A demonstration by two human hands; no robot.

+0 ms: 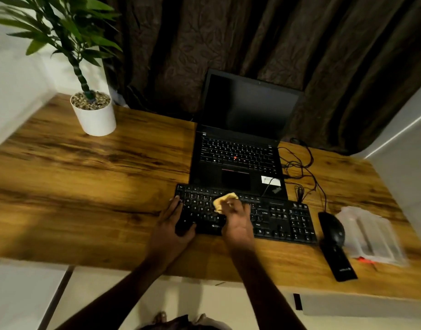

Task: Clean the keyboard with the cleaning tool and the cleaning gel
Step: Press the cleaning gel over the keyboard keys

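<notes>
Wooden desk [85,182]: right hand [238,222] on gel [225,200], keyboard [276,220].

The scene is dim and warm, with the strongest light falling on the wooden desk [90,177] to the left of the keyboard [276,217], where a soft yellowish patch glows beside darker bands of shadow. The laptop [247,108] behind the keyboard has a black, unlit screen, and the curtain [299,39] behind it sinks into near darkness. Wide-angle distortion bends the desk edges and walls outward, and motion blur smears the right hand [238,222], the plant [62,36] far left of the keyboard, and the clear plastic package [371,236] to its right.
</notes>
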